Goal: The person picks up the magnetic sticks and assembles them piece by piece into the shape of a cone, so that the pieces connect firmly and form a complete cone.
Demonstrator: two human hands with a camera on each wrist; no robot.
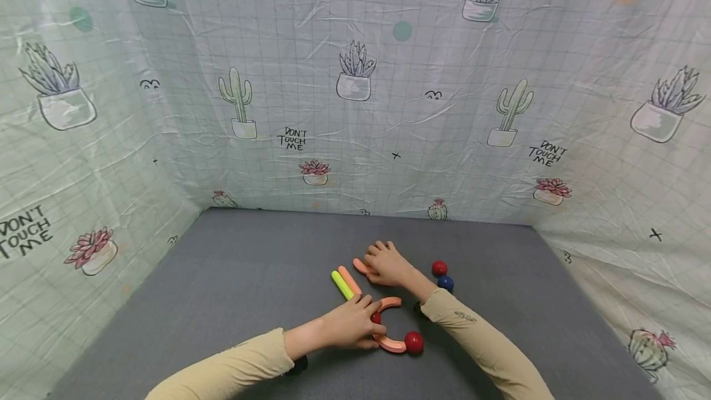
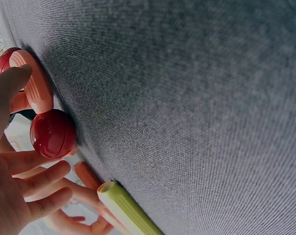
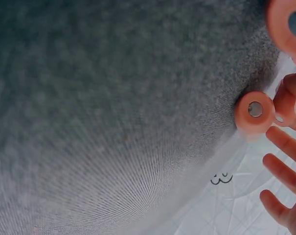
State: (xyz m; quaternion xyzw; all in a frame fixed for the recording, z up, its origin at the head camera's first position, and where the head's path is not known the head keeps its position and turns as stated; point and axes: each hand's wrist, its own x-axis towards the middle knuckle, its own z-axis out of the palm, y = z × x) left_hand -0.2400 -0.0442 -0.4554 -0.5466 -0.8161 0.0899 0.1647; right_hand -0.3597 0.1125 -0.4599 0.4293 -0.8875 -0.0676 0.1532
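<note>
My left hand (image 1: 350, 324) grips a joint of a toy of rods and balls. Its thumb lies on a curved orange rod (image 2: 34, 81) and its fingers reach round a red ball (image 2: 53, 134). A second curved orange rod (image 1: 390, 302) bends away from this ball, and another red ball (image 1: 413, 342) sits at the lower rod's end. Farther back, my right hand (image 1: 387, 263) pinches an orange rod (image 3: 286, 104) between thumb and index finger, its other fingers spread. Beside it shows a round orange end (image 3: 242, 115) with a silvery disc inside.
A yellow-green rod (image 1: 342, 286) and a straight orange rod (image 1: 350, 280) lie side by side beyond the left hand. Right of the right wrist are a red ball (image 1: 439, 268) and a blue ball (image 1: 445, 283). A cactus-print curtain (image 1: 355, 122) encloses the grey table (image 1: 266, 252).
</note>
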